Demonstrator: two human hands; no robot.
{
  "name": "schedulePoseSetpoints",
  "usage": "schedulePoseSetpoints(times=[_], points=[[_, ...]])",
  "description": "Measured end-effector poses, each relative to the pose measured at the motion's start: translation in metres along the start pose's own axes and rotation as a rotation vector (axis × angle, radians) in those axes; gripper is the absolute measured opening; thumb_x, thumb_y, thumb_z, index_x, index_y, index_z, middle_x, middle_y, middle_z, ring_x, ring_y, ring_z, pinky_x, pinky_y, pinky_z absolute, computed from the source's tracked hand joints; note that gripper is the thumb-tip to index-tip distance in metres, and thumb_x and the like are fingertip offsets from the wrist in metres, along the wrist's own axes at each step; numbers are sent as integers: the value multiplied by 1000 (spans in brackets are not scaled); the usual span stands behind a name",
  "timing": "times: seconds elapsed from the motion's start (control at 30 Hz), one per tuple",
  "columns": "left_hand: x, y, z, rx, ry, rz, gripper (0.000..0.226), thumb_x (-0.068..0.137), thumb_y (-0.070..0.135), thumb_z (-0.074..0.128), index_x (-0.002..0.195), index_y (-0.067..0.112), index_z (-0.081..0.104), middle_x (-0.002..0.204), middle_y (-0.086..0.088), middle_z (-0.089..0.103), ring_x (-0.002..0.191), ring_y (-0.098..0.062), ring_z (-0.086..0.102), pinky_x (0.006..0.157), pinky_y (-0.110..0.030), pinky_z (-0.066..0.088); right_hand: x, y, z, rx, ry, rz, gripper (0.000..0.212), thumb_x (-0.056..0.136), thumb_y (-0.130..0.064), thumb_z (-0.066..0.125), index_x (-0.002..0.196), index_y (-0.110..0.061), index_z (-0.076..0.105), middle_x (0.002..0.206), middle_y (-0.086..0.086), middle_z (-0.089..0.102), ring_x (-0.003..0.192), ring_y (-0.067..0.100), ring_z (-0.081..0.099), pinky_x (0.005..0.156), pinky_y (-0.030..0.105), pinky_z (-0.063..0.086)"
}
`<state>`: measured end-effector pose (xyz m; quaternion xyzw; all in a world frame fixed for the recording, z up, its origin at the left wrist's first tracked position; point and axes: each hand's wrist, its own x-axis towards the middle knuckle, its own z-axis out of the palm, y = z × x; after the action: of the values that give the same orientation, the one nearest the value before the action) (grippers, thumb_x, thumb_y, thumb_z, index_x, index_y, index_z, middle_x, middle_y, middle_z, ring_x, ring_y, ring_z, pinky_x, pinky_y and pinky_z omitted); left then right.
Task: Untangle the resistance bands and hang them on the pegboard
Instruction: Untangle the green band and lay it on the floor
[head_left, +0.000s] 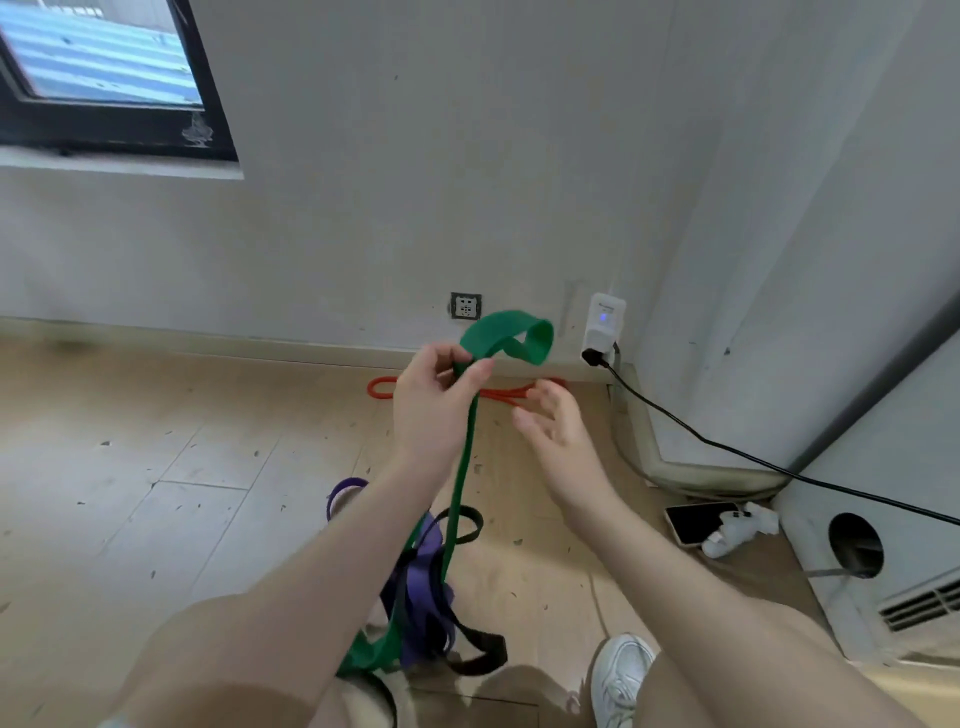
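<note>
Left hand (434, 400) pinched the flat green rubber resistance band (506, 335), its loop standing above the fingers; right hand (553, 426) hovered alongside, fingers spread, holding nothing. Below, green apparently remained threaded through the purple and black band tangle (431, 597); pulling upward could tighten it.

Home rm: wood floor (156, 441), wall socket (465, 305), window (104, 78).

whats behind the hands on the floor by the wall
A red band lies along the baseboard. Its left loop and a stretch between the left hand and right hand show; the hands cover its middle and right end.
</note>
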<state>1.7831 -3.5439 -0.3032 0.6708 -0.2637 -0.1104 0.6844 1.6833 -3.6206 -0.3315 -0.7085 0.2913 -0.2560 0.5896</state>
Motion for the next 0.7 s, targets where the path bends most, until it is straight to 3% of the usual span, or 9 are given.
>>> schedulePoseSetpoints(times=[0.1,0.2,0.27,0.37,0.5,0.57,0.63,0.7], points=[[22,42,6,-6,-3,89,9,81,18,70,81,20,61,81,2,65,76,-11,61,73,-25,51,-5,15,17,-28,-117,-4,47,87,-28,63,129,-26,42,134,-8,49,121,6,47,108,35,37],[43,91,13,25,14,180,11,78,21,73,81,17,63,82,-2,67,77,-15,63,75,-31,55,-1,4,33,-111,-117,-87,47,83,-29,68,124,-30,45,123,-13,56,113,4,52,102,29,42],[54,117,17,24,22,198,13,77,22,74,79,15,63,80,-5,67,76,-19,64,76,-37,57,2,-9,43,-137,-36,-168,50,81,-32,70,124,-32,44,118,-15,54,108,3,53,95,23,45],[65,136,18,28,66,220,15,77,22,74,75,17,61,76,-4,65,73,-19,64,75,-39,57,12,-26,47,-200,134,-263,38,82,-29,69,116,-29,52,106,-12,54,93,0,53,83,17,46],[76,131,10,6,154,183,15,79,23,73,77,18,59,76,0,62,71,-15,61,72,-33,57,17,-37,37,-117,185,-210,21,89,-11,58,109,-18,58,89,-17,60,79,-7,56,72,10,44],[78,120,6,-51,153,108,14,83,23,69,90,13,62,82,0,62,72,-11,60,69,-26,53,14,-39,31,-53,162,-149,18,89,-7,56,103,-19,57,86,-17,59,76,-8,57,65,5,45],[76,105,3,-11,48,21,36,89,28,61,120,10,55,103,-2,62,86,-8,60,71,-16,50,16,-46,26,33,184,-101,19,88,-6,56,100,-21,57,89,-10,62,83,3,59,72,13,50],[66,78,-1,42,-88,-91,57,93,41,49,142,18,30,131,-2,52,112,-12,54,92,-20,45,22,-59,18,125,220,-76,17,88,-6,56,97,-21,59,93,-2,65,90,16,63,79,29,56]])
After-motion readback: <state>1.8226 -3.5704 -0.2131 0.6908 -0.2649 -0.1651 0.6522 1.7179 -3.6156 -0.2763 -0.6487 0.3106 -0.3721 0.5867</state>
